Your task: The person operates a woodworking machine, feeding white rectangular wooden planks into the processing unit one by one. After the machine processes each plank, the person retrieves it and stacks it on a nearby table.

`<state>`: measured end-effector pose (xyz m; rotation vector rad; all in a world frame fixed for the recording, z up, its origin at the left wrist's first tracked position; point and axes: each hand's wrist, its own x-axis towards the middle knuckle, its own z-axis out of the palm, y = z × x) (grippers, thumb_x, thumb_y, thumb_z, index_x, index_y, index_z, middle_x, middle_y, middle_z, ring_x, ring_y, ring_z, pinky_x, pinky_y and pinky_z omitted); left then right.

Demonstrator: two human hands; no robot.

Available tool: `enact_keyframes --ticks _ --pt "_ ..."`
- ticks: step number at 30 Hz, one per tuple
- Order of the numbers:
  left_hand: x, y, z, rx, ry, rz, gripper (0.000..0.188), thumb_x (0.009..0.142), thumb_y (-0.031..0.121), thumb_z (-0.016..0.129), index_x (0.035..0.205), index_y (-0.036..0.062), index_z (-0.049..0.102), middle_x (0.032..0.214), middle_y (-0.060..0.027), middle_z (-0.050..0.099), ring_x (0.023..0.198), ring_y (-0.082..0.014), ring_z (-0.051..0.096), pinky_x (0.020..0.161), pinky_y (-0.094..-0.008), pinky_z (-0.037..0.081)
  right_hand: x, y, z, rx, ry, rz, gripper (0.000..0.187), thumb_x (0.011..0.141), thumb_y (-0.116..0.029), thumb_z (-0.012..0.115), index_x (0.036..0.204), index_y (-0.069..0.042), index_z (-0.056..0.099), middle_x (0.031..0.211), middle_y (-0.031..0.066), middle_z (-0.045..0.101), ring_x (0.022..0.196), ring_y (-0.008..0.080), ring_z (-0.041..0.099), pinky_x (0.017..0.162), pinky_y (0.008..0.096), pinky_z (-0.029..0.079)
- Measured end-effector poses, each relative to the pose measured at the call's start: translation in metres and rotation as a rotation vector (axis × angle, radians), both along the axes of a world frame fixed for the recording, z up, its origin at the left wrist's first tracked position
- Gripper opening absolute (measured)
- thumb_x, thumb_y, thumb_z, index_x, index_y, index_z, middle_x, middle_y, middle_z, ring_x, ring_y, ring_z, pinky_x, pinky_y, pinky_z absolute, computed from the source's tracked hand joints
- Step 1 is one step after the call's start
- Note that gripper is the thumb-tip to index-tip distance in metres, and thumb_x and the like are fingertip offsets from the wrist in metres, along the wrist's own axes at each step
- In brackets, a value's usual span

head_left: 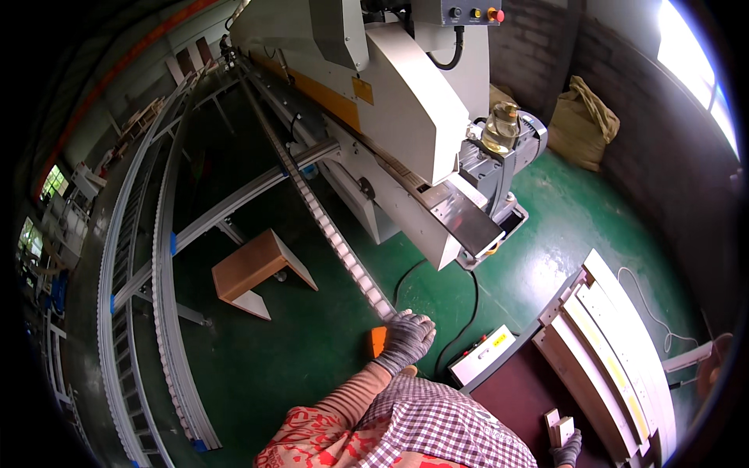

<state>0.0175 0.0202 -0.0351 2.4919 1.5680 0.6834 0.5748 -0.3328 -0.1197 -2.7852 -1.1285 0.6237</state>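
Small pale wooden blocks (563, 430) are held at 5 o'clock by the gloved right hand (567, 451), its fingers closed around them at the edge of a dark red tabletop (511, 394); whether they are fully lifted is not made clear. Toward 6 o'clock, the near end of a roller rail (341, 248) is covered by the gloved left hand (407, 339), fingers bent — a resting touch or a firm grip, the angle does not reveal which. Long pale boards (612, 355) are stacked at 4 o'clock, just beyond the blocks. The scene is dominated at 12 o'clock by a large white machine (417, 109), with the rail run alongside it, while an angled wooden piece (251, 267) is seen on the green floor (328, 351) at 8 o'clock.

The handling of the blocks is judged to be partway done — a grasp has been secured, but no release has yet been made. Whether the stacked boards are finished or still to be worked cannot be established, so the overall amount left is not known.
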Motion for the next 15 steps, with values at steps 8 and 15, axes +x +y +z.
enact_keyframes --ticks 8,15 --pt "0.000 0.001 0.001 0.036 -0.029 -0.015 0.022 0.086 0.028 0.062 0.094 0.0108 0.073 0.098 -0.0057 0.070 0.093 -0.0236 0.065 0.098 -0.0431 0.043 -0.017 0.006 0.027 -0.059 -0.062 0.035 0.100 0.049 -0.011 0.091 0.137 -0.007 0.044 0.124 0.0157 0.058 0.115 0.0305 0.056 0.098 0.0387 0.047" --pt "0.000 0.002 0.000 0.045 -0.031 -0.022 0.021 0.084 0.027 0.062 0.092 0.0104 0.072 0.095 -0.0054 0.070 0.090 -0.0243 0.064 0.096 -0.0427 0.043 -0.023 0.014 0.035 -0.097 -0.068 0.031 0.105 0.047 -0.014 0.093 0.138 -0.007 0.043 0.126 0.0170 0.058 0.118 0.0318 0.055 0.100 0.0384 0.047"
